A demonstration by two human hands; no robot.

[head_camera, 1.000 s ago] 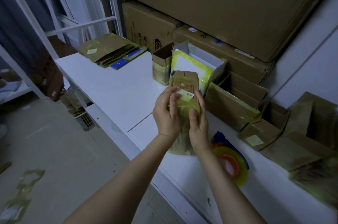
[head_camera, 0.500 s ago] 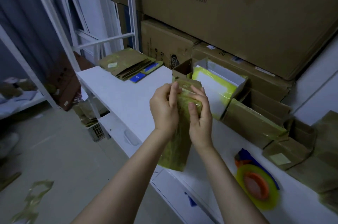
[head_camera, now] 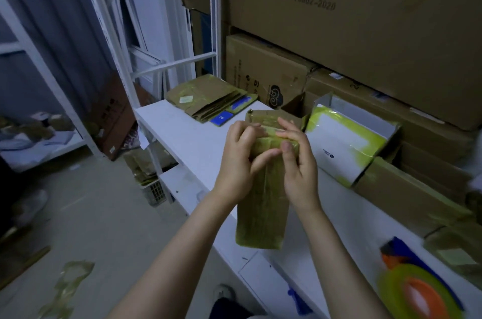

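Two hands hold the parcel point(head_camera: 263, 204) upright over the near edge of the table point(head_camera: 187, 136).
Left hand point(head_camera: 241, 159) curls round the parcel's upper left side, thumb across the front. Right hand point(head_camera: 298, 162) grips the upper right side, thumb pressed on the front. White box point(head_camera: 347, 148) stands just right of the hands. Flat cartons point(head_camera: 208, 97) lie at the far end, tape roll point(head_camera: 417, 292) at lower right.

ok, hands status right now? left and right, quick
left hand: holding the upper end of the taped cardboard packet, fingers curled round it.
right hand: holding the same packet, pinching its top edge.
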